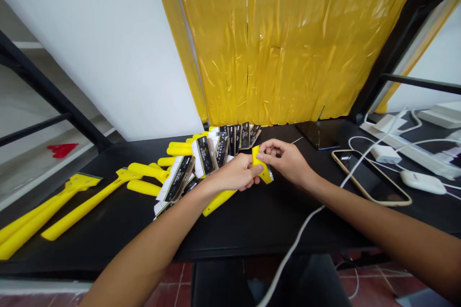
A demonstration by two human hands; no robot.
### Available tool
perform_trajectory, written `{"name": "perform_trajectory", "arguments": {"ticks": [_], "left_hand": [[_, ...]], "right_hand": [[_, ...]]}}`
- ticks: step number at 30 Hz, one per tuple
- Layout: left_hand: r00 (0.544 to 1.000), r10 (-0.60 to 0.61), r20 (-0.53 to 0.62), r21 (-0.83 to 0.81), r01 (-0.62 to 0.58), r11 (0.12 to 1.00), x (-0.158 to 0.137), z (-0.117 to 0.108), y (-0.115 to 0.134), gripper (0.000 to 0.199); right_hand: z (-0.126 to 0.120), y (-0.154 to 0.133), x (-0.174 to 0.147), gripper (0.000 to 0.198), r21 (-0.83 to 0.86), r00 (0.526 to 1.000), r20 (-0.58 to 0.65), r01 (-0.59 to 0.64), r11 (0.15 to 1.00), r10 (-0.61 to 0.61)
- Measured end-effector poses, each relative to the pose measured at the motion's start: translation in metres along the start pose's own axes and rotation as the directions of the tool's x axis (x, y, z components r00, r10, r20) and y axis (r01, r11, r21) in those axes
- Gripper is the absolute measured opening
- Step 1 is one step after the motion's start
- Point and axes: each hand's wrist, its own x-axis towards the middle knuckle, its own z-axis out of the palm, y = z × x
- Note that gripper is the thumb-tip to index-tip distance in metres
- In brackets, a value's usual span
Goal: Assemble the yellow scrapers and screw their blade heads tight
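Note:
My left hand is closed around a yellow scraper, just under its wide head. A yellow handle shows below my left wrist, seemingly part of the same scraper. The thumb and fingers of my right hand pinch the head's upper edge; the fingertips are partly hidden. A shiny edge shows at the head's right side. Left of my hands lies a pile of yellow scrapers with black-and-white cardboard sleeves over their heads.
Unsleeved long yellow scrapers lie at the left of the black table. At the right are a phone, a dark flat device, white chargers and a power strip. A white cable crosses in front of my right forearm. Yellow plastic strips hang behind.

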Motion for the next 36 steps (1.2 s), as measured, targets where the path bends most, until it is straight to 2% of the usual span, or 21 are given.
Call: {"name": "perform_trajectory", "arguments": {"ticks": [3,4,6,8,11,15,19,20,22,24,25,27,29,32,36], "left_hand": [[1.0,0.004,0.005,0.002,-0.004,1.0,0.0,0.0,0.001,0.033],[1.0,0.004,0.0,-0.001,-0.004,1.0,0.0,0.0,0.001,0.031],[1.0,0.006,-0.017,-0.018,-0.007,1.0,-0.001,0.0,0.002,0.028],[1.0,0.013,-0.027,-0.045,-0.014,0.999,-0.001,-0.001,0.005,0.025],[1.0,0.0,-0.005,-0.084,0.0,0.996,-0.003,-0.004,0.01,0.026],[0.998,-0.056,0.015,-0.128,0.058,0.99,-0.004,-0.008,0.016,0.031],[0.999,-0.023,0.036,-0.167,0.029,0.985,-0.003,-0.008,0.014,0.023],[1.0,-0.011,0.016,-0.169,0.013,0.986,-0.003,-0.007,0.012,0.022],[0.995,0.016,-0.094,-0.111,-0.027,0.994,-0.004,-0.006,0.011,0.035],[0.96,0.085,-0.268,0.044,-0.076,0.996,-0.007,-0.004,0.011,0.055],[0.929,0.144,-0.34,0.149,-0.099,0.984,-0.008,-0.003,0.012,0.058],[0.87,0.284,-0.404,0.369,-0.129,0.921,-0.012,0.001,0.016,0.053],[0.842,0.391,-0.372,0.563,-0.131,0.816,-0.014,0.005,0.019,0.048],[0.835,0.473,-0.282,0.763,-0.104,0.638,-0.016,0.011,0.021,0.052],[0.836,0.515,-0.187,0.907,-0.055,0.418,-0.015,0.015,0.019,0.047]], "right_hand": [[0.0,-0.002,-0.001,0.013,-0.075,0.997,-0.023,0.073,0.995,-0.074],[0.0,-0.002,0.0,0.016,-0.076,0.996,-0.054,0.068,0.995,-0.072],[0.0,-0.003,0.001,0.036,0.017,0.996,-0.086,-0.014,1.0,0.015],[-0.001,-0.006,0.002,0.049,0.155,0.988,-0.001,-0.152,0.976,0.155],[-0.003,-0.011,0.003,0.041,0.208,0.948,0.192,-0.292,0.934,0.254],[-0.004,-0.016,0.002,0.037,0.251,0.937,0.209,-0.329,0.91,0.281],[-0.005,-0.014,0.002,0.036,0.305,0.921,0.22,-0.379,0.874,0.323],[-0.005,-0.014,0.002,0.036,0.323,0.918,0.22,-0.387,0.864,0.329],[-0.006,-0.012,0.003,0.033,0.356,0.913,0.217,-0.403,0.843,0.345],[-0.007,-0.011,0.004,0.031,0.381,0.904,0.195,-0.427,0.82,0.38],[-0.007,-0.011,0.005,0.029,0.396,0.898,0.178,-0.439,0.807,0.402],[-0.008,-0.009,0.007,0.028,0.426,0.887,0.154,-0.457,0.781,0.435],[-0.009,-0.008,0.008,0.029,0.448,0.884,0.15,-0.46,0.766,0.443],[-0.01,-0.005,0.009,0.03,0.473,0.884,0.154,-0.458,0.752,0.441],[-0.012,-0.007,0.009,0.029,0.49,0.878,0.219,-0.477,0.729,0.426]]}}
